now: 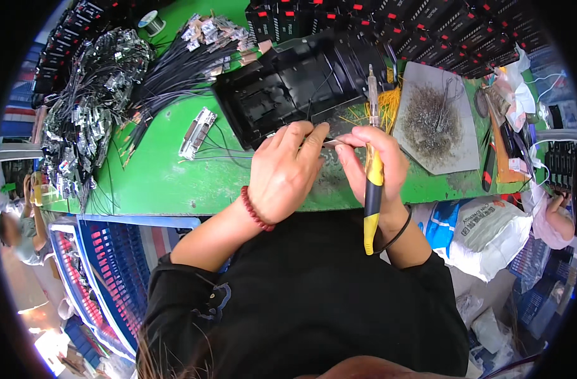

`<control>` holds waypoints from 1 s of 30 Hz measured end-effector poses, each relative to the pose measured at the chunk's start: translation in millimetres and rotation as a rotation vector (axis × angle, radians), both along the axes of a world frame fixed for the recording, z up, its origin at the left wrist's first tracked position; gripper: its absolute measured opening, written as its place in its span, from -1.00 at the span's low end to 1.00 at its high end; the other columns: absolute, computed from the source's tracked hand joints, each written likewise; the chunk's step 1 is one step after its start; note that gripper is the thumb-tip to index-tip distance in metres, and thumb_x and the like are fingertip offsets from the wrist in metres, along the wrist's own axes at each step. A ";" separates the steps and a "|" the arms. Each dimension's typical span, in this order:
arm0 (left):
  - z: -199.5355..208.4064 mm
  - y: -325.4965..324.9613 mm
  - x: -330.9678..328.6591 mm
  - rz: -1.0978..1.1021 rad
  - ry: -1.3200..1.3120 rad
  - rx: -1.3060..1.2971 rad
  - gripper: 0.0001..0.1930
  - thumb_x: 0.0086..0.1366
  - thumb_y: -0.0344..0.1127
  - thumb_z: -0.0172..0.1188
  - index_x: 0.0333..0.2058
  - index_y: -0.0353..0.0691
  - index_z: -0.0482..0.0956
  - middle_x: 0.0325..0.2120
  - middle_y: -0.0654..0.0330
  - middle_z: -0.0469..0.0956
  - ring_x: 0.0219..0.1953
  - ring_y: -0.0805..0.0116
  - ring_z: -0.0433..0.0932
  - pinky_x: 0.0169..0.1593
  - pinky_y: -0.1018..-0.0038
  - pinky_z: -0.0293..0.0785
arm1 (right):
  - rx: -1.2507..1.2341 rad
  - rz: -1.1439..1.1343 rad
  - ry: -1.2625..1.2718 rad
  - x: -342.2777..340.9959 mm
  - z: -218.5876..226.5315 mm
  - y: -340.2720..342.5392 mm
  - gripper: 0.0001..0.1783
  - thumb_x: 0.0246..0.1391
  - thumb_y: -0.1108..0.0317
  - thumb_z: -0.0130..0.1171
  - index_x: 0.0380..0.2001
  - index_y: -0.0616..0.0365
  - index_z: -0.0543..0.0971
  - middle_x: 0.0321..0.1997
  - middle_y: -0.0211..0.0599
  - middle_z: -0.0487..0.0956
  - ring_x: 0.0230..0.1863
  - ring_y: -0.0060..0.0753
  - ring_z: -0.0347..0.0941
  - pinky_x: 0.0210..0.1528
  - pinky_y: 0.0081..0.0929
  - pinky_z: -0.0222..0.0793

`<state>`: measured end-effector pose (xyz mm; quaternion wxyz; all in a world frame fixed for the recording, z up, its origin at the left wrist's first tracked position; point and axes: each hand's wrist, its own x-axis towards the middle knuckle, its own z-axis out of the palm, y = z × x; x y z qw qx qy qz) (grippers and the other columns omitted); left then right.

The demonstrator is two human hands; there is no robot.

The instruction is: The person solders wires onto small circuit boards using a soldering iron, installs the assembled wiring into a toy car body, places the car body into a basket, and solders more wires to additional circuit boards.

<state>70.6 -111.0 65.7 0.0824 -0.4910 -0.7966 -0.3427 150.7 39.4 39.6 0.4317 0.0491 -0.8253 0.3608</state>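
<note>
My right hand [380, 161] is closed around a soldering iron [374, 183] with a yellow and black handle, its metal tip pointing away from me. The thumb and forefinger of that hand also pinch a small thin piece too small to name. Close beside it, my left hand [283, 167] rests with bent fingers at the near edge of a black plastic housing [279, 91]. Whatever its fingertips grip is hidden. To the left lies a small silvery circuit part [198, 132], with thin dark and grey wires running toward my left hand.
Bundled wired parts [89, 114] heap up at the left, beside black cables [174, 66] and a solder spool [152, 23]. Yellow wires [389, 104] lie near a grey, solder-spattered board [462, 142] on the green table [168, 183]. Black boxes [421, 31] line the back. Other people sit at both sides.
</note>
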 end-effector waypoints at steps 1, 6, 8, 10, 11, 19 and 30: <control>-5.8 0.9 -3.1 0.019 0.037 0.043 -0.54 -0.09 -0.57 0.31 -0.11 -0.32 0.56 -0.28 0.08 0.49 -0.31 0.12 0.54 -0.26 0.35 0.51 | -0.167 0.036 -0.014 -2.7 -1.9 -7.0 -0.60 -0.16 0.68 0.34 -0.19 0.21 0.50 -0.39 -0.26 0.61 -0.44 -0.38 0.60 -0.34 -0.50 0.49; -12.7 -4.3 -17.1 -0.039 -0.079 0.056 -0.66 0.08 -0.53 0.20 -0.10 -0.28 0.54 -0.40 0.08 0.51 -0.38 0.12 0.56 -0.33 0.35 0.53 | -0.429 0.115 -0.025 -3.3 -2.9 -3.5 -0.60 0.01 0.65 0.24 -0.06 0.25 0.42 -0.35 -0.25 0.61 -0.31 -0.45 0.62 -0.25 -0.54 0.52; 2.1 -14.1 -18.5 -0.116 -0.256 0.017 -0.67 0.14 -0.57 0.15 -0.08 -0.31 0.54 -0.43 0.03 0.49 -0.39 0.06 0.52 -0.31 0.29 0.47 | -0.661 0.141 -0.112 0.5 0.4 11.0 -0.57 0.04 0.61 0.24 -0.02 0.25 0.36 -0.33 -0.22 0.62 -0.26 -0.45 0.59 -0.18 -0.57 0.46; 23.9 -27.3 -18.0 -0.189 -0.318 -0.056 -0.70 0.17 -0.58 0.12 -0.09 -0.35 0.55 -0.48 0.02 0.47 -0.45 0.07 0.46 -0.31 0.31 0.41 | -0.683 0.148 -0.062 8.4 3.3 25.6 -0.54 0.05 0.61 0.25 0.01 0.26 0.33 -0.34 -0.15 0.63 -0.27 -0.43 0.60 -0.18 -0.58 0.46; 35.9 -34.9 -18.3 -0.211 -0.327 -0.075 -0.70 0.17 -0.59 0.12 -0.09 -0.34 0.56 -0.50 0.03 0.45 -0.46 0.07 0.45 -0.32 0.31 0.40 | -0.719 0.150 -0.045 12.6 3.3 31.8 -0.53 0.05 0.61 0.25 0.01 0.26 0.32 -0.34 -0.13 0.63 -0.28 -0.42 0.60 -0.19 -0.58 0.46; 64.0 25.8 -68.2 -0.270 0.430 0.011 -0.77 0.03 -0.58 0.16 -0.29 -0.21 0.59 -0.32 0.16 0.57 -0.18 0.12 0.56 -0.06 0.25 0.48 | -0.630 -0.018 0.108 35.8 -23.0 49.4 -0.50 0.08 0.61 0.20 0.06 0.21 0.26 -0.33 -0.13 0.61 -0.29 -0.39 0.57 -0.16 -0.50 0.47; 14.5 76.3 -105.2 -0.574 0.208 0.008 -0.71 0.05 -0.64 0.14 -0.20 -0.29 0.58 -0.10 0.02 0.57 -0.01 0.06 0.54 0.03 0.28 0.51 | -0.468 -0.138 0.180 80.1 -40.0 47.3 -0.46 0.07 0.67 0.17 0.08 0.20 0.23 -0.30 -0.08 0.60 -0.31 -0.26 0.58 -0.17 -0.35 0.52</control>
